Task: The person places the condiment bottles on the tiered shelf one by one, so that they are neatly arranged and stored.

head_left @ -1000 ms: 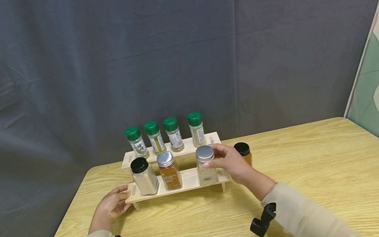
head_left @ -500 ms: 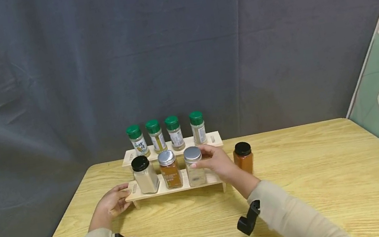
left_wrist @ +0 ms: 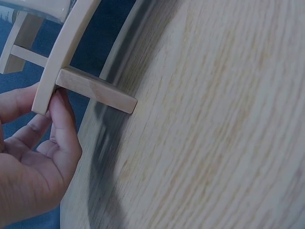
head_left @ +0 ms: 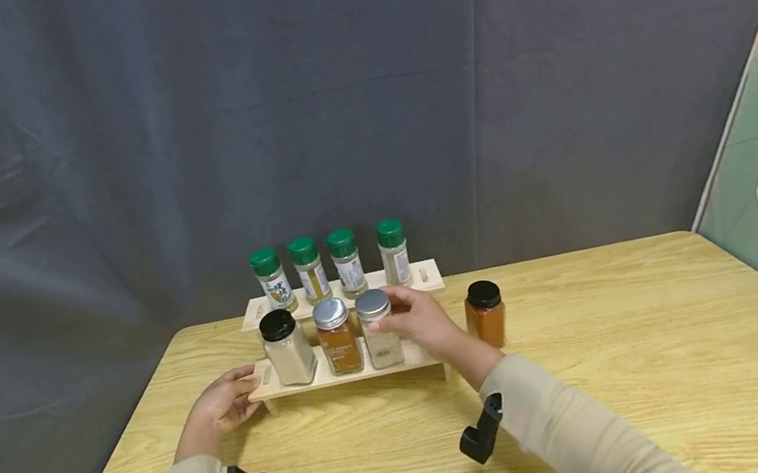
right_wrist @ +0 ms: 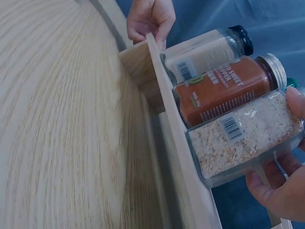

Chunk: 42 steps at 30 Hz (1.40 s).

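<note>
My right hand (head_left: 430,322) grips a square glass spice jar (head_left: 383,346) with a silver lid, near its top. The jar is upright over the lower board (head_left: 421,354) of a two-tier wooden spice rack; pale granules show through its glass in the right wrist view. Close along its left side stands an orange-red jar labelled sweet pepper (right_wrist: 221,90), also silver-lidded. Farther left is a black-lidded jar of cream powder (head_left: 291,358). My left hand (head_left: 222,406) pinches the left end of the lower board, thumb and fingers on opposite faces in the left wrist view.
Several green-capped spice bottles (head_left: 348,267) line the upper board (head_left: 424,275). A black-lidded jar of orange-red powder (head_left: 487,323) stands on the wooden table (head_left: 637,360), right of the rack. Behind hangs a dark grey curtain (head_left: 326,110).
My right hand has moved the granule jar left along the lower board, closing the gap to the sweet pepper jar. The left hand stays at the board's end.
</note>
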Tool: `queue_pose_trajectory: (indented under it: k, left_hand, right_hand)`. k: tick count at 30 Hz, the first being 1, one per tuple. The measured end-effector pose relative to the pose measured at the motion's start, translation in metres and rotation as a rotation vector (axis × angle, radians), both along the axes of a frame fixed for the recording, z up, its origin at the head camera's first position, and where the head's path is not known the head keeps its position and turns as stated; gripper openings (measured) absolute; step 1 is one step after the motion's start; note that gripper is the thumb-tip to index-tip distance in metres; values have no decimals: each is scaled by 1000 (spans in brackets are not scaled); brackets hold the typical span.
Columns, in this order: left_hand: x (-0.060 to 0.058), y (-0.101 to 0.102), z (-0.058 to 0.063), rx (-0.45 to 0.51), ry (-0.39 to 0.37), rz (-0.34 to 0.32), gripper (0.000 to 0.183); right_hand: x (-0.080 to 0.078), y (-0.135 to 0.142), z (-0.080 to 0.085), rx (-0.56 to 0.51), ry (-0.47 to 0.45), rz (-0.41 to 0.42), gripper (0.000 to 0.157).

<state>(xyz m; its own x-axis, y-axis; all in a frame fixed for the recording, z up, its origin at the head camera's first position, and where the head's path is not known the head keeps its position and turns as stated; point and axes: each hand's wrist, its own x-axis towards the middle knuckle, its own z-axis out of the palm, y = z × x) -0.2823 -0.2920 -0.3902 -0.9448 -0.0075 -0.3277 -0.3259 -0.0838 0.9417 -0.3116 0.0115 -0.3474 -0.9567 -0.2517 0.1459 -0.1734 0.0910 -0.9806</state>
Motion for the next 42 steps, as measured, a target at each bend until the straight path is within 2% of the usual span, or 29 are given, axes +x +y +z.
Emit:
queue_pose_trajectory:
  k: [8,12,13,16,19,20,25,36,42]
  left_hand:
    - [-2,-3,-2,0,-2,-7,54]
    - [-9,-11,-16,13,21,-40,55]
    - [-13,-18,-23,49,45,-69,51]
    - [-16,-23,-27,62,54,-85,52]
    - [-12,-17,-21,37,40,-56,51]
    - [-8,-11,-13,-2,17,-26,55]
    - [0,-1,-1,-7,0,-9,53]
    - [2,3,4,-16,5,-1,53]
    - [0,1,1,-23,1,10,52]
  right_hand:
    - [-1,-3,-3,70,58,-28,52]
    - [0,-2,-4,86,71,-29,52]
    - [0,-3,-3,92,70,-29,52]
    - [-1,-3,-3,96,69,-23,51]
    - [-1,-2,-2,79,62,-17,51]
    - [0,-2,-1,70,63,-13,51]
    - [2,-1,1,59,55,-8,50]
    - [5,9,8,59,65,-17,49]
    - [10,24,16,48,57,7,49]
